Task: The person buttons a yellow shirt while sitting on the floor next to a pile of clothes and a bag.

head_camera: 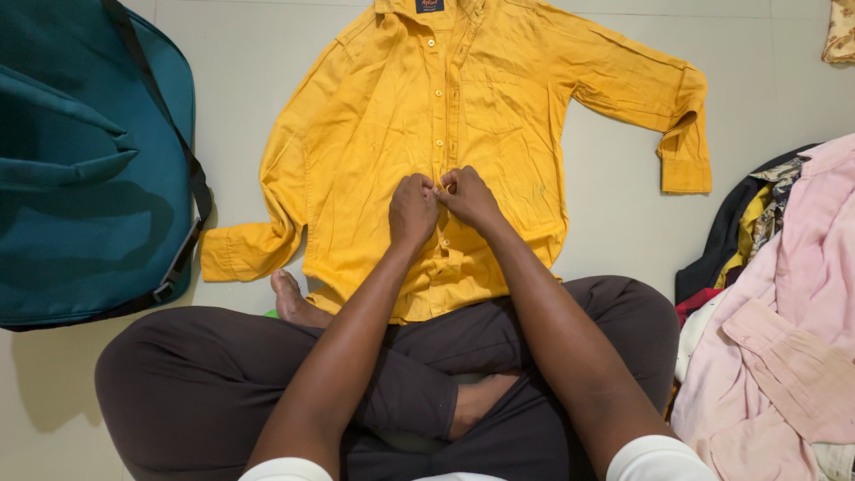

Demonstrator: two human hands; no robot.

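Note:
A mustard-yellow long-sleeved shirt (383, 134) lies spread flat on the pale floor, collar away from me and sleeves out to both sides. My left hand (412, 210) and my right hand (468, 198) meet at the button placket near the lower middle of the shirt. Both pinch the fabric there, fingers closed around a button that they hide. Several buttons above them run up the placket. My crossed legs in dark trousers (196, 383) sit just below the shirt's hem, with a bare foot (294, 303) touching it.
A large teal bag with a black strap (80, 169) lies on the floor at the left. A heap of clothes, with a pink shirt (784, 347) on top and dark and patterned pieces under it, sits at the right. Patterned cloth (842, 31) shows at the top right corner.

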